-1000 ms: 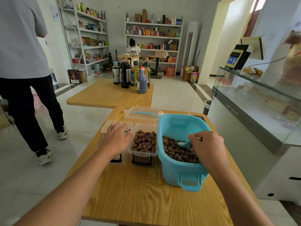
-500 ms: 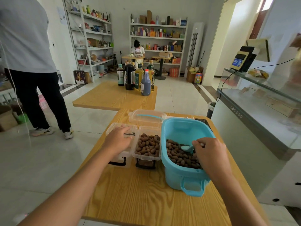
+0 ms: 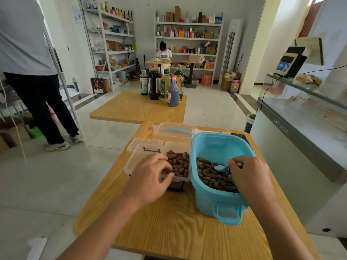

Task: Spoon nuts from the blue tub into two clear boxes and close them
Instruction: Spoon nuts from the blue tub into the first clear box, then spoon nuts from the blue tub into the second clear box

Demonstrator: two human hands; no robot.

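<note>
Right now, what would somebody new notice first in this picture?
The blue tub of brown nuts at the near table's right side, where the right hand holds a pale blue spoon over the nuts. Just left of it, the left hand grips a clear box already full of nuts. Farther back, bottles cluster on a second wooden table.

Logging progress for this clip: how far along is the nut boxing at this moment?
Done: one clear box looks full of nuts, its lid not yet on. In hand: the right hand holds the spoon in the blue tub, while the left hand takes a grip on the full box's near edge. Left: the second clear box looks empty; a lid lies behind, and both boxes are unclosed.
</note>
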